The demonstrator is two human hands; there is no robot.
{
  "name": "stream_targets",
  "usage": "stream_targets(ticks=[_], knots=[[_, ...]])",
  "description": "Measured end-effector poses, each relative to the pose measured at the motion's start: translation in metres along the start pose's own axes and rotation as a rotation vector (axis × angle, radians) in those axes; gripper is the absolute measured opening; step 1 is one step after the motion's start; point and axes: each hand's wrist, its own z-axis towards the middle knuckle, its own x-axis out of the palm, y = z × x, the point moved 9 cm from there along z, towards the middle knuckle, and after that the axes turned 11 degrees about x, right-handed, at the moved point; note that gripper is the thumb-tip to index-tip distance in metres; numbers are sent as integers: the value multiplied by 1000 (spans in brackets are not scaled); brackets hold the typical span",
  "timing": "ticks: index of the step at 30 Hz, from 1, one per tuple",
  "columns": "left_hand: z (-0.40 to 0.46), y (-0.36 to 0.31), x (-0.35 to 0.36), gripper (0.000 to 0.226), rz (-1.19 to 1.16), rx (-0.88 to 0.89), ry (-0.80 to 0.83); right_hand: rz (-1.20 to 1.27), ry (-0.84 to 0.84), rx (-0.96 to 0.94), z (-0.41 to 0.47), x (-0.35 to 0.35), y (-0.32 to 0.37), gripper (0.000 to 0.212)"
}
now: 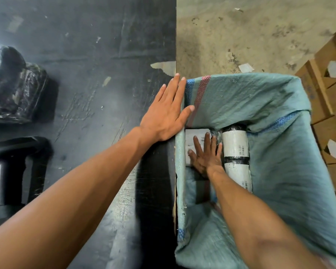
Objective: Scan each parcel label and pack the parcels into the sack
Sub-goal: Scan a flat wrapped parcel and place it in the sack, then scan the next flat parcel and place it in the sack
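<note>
A green woven sack (279, 152) stands open beside the black table (95, 74). My right hand (206, 154) reaches deep into the sack, fingers spread flat on a parcel with a white label (191, 138) at the bottom. Next to it lies a black cylindrical parcel with white barcode labels (235, 146). My left hand (167, 113) rests flat and open on the table's right edge, its thumb against the sack's rim. A black shrink-wrapped parcel (14, 84) sits at the table's far left. A black handheld scanner (10, 162) stands at the near left of the table.
Several brown cardboard boxes (330, 113) are stacked to the right of the sack. Bare concrete floor (250, 32) with paper scraps lies beyond the sack.
</note>
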Motion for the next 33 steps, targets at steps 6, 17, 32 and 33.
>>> stream_targets(ticks=[6,17,32,33], knots=[[0,0,-3,72,-12,3,-16,65,-66,57,-21,-42,-30,70],[-22,-3,-25,74,-357,3,0,469,-256,71,-130,-127,-41,75],[-178,167,-280,59,49,-226,-405,470,-517,-189,-292,-269,227,104],[-193,183,-286,58,65,-271,-399,449,-506,-206,-298,-266,248,105]])
